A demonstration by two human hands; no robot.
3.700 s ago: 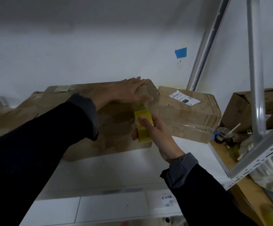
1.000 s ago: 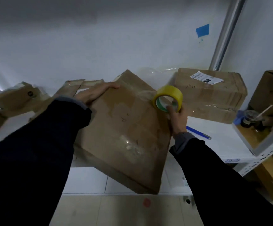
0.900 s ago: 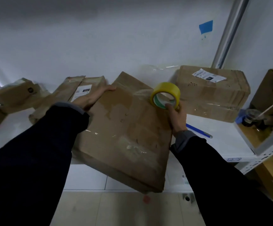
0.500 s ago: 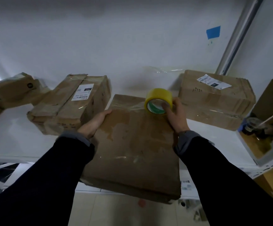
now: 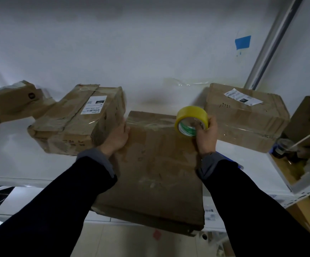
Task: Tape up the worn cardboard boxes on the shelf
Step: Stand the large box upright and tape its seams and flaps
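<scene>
- Two hands are working on one box: the right hand (image 5: 206, 135) is clamping a grip around the yellow roll of clear packing tape (image 5: 191, 121), fingers hooked through its core, while the left hand (image 5: 118, 137) is lying flat with straight fingers against the box's far-left edge, holding nothing.
- Directly under and in front of the roll, the large flat brown cardboard box (image 5: 154, 169) is lying on the white shelf (image 5: 11, 154), its long axis running from the person towards the wall and its near end overhanging the shelf edge.
- Glossy clear tape is catching the light across the box's far end, just left of the roll; judging by this, the right hand is nearer the free strip and would be the one to draw it along.
- Cardboard here is looking soft, creased and scuffed, with patches of old tape.
- Beside the left hand, a crumpled brown box with a white label (image 5: 80, 119) is sitting askew; a second labelled brown box (image 5: 246, 115) is sitting right of the roll, near the wall.
</scene>
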